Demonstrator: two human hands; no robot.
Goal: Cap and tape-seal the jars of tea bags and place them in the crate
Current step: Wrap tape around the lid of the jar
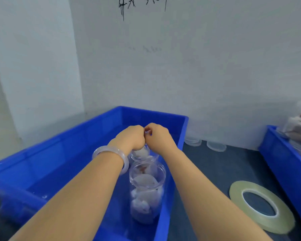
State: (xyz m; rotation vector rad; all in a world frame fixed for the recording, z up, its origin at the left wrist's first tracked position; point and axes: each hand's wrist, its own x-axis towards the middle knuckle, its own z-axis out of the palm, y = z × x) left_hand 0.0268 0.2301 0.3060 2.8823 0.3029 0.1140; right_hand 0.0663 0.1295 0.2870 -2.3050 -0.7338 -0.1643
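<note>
Just above the large blue plastic crate [73, 153], both hands met knuckle to knuckle. The right hand [157, 136] had its fingers [149, 131] drawn narrow, pinching a small clear piece [147, 132] that was too blurred to identify. The left hand [130, 138] was curled into a loose fist against that same piece, but its fingertips were hidden behind its back, so I could not tell whether it gripped anything. A pale translucent bangle [111, 153] circled the left wrist.

Directly beneath the hands, inside the crate, stood a clear round jar of white tea bags [140, 153], mostly covered by the hands. A second clear jar of tea bags [147, 190] stood just nearer, also in the crate, close to its right wall.

On the dark bench [233, 164], right of the crate, lay a flat roll of clear tape [261, 206]. Farther back, near the wall, sat a stack of clear lids [193, 141] and a single clear lid [216, 146]. Another blue crate [285, 171] stood at the right edge.
</note>
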